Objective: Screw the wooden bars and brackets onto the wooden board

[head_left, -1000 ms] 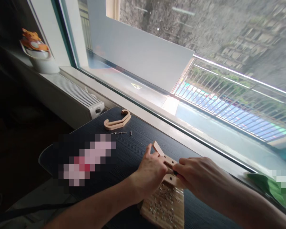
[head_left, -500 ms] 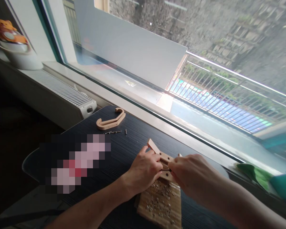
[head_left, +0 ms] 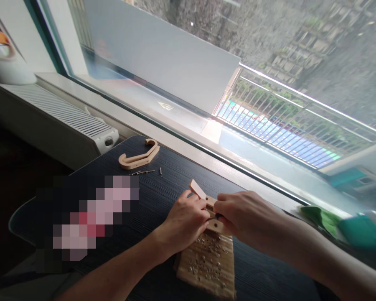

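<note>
Left hand [head_left: 188, 215]: curled tight on the wooden piece [head_left: 196, 189].
Right hand [head_left: 241, 211]: curled around a small dark thing [head_left: 218, 216], now hiding a hole that showed before.
Wooden piece: at the tan board's [head_left: 207, 274] far end.

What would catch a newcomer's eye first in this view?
Probably the large, bright glass window filling the upper view. Next, the person's left hand and right hand close together just below centre, on pale wooden pieces with round dark holes, at the far end of a speckled brown wooden board. A pale wooden hook-ended bracket lies near the far corner of the black wood-grained table.
</note>
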`<state>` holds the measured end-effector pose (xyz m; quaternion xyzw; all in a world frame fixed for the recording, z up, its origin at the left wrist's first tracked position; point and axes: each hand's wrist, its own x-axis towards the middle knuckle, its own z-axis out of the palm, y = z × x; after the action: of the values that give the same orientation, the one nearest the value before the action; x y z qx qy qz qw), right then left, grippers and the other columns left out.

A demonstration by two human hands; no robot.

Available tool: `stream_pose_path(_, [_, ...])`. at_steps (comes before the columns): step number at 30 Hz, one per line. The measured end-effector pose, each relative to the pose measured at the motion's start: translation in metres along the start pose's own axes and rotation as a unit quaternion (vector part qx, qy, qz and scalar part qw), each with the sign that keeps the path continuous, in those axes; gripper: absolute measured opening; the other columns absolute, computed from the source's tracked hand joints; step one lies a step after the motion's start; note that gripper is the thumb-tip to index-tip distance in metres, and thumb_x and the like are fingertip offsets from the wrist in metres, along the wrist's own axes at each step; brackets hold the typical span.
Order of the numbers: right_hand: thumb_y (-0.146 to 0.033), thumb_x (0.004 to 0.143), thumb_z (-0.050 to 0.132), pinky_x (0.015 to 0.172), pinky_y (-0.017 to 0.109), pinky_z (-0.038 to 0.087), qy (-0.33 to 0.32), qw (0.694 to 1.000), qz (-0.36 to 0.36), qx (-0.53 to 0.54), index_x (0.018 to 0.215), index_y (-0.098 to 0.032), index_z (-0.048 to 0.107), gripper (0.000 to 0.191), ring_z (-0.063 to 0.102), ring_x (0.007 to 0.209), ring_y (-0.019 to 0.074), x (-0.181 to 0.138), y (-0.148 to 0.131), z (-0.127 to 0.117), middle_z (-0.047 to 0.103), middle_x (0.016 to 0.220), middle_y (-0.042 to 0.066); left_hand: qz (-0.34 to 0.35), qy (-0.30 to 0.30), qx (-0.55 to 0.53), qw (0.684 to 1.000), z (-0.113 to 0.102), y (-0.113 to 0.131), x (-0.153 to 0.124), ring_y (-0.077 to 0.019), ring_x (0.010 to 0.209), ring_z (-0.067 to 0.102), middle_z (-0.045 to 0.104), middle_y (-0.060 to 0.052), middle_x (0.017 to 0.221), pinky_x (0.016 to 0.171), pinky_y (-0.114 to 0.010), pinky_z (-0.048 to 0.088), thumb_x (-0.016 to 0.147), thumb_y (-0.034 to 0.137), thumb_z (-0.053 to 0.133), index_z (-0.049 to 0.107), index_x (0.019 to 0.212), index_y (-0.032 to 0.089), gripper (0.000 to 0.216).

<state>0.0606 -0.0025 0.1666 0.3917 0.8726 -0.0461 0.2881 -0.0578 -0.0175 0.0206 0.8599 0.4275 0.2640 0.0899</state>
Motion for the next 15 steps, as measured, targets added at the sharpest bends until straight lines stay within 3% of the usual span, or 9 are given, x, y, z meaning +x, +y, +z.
stream_pose_path(4, [-0.022, 0.087, 0.046, 0.051, 0.026, 0.025, 0.025, 1.0, 0.014, 0.007, 0.071, -0.016, 0.064, 0.026, 0.06, 0.064, 0.0141, 0.002, 0.007, 0.001, 0.066, 0.067, 0.004, 0.005, -0.003, -0.008, 1.0, 0.0, 0.0, 0.002, -0.0169, 0.084, 0.055, 0.064, 0.0, 0.081, 0.089, -0.038, 0.034, 0.08, 0.022, 0.058, 0.064, 0.073, 0.022, 0.009])
stream_pose_path(7, [-0.025, 0.086, 0.049, 0.051, 0.026, 0.023, 0.034, 0.999, 0.012, 0.005, 0.078, -0.018, 0.065, 0.02, 0.06, 0.066, 0.0145, -0.006, 0.012, 0.001, 0.067, 0.073, 0.004, 0.005, -0.001, -0.005, 1.0, 0.001, -0.001, 0.004, -0.0164, 0.082, 0.054, 0.064, 0.001, 0.082, 0.087, -0.038, 0.035, 0.08, 0.021, 0.057, 0.064, 0.073, 0.023, 0.01])
stream_pose_path(10, [-0.017, 0.082, 0.054, 0.051, 0.025, 0.023, 0.035, 0.999, -0.018, -0.002, 0.084, -0.018, 0.065, 0.011, 0.06, 0.068, 0.0143, -0.013, 0.012, 0.0, 0.068, 0.081, 0.003, 0.007, 0.006, -0.003, 1.0, 0.002, -0.001, 0.004, -0.0171, 0.082, 0.054, 0.064, 0.001, 0.082, 0.086, -0.038, 0.035, 0.081, 0.021, 0.057, 0.064, 0.073, 0.024, 0.011])
stream_pose_path(15, [-0.01, 0.083, 0.049, 0.049, 0.026, 0.023, 0.054, 0.998, -0.035, -0.018, 0.075, -0.015, 0.064, 0.018, 0.06, 0.063, 0.0149, -0.008, 0.006, 0.007, 0.067, 0.075, 0.005, 0.012, 0.016, 0.012, 1.0, 0.002, 0.002, 0.005, -0.0173, 0.078, 0.054, 0.063, -0.001, 0.077, 0.085, -0.038, 0.036, 0.078, 0.017, 0.058, 0.063, 0.071, 0.022, 0.01])
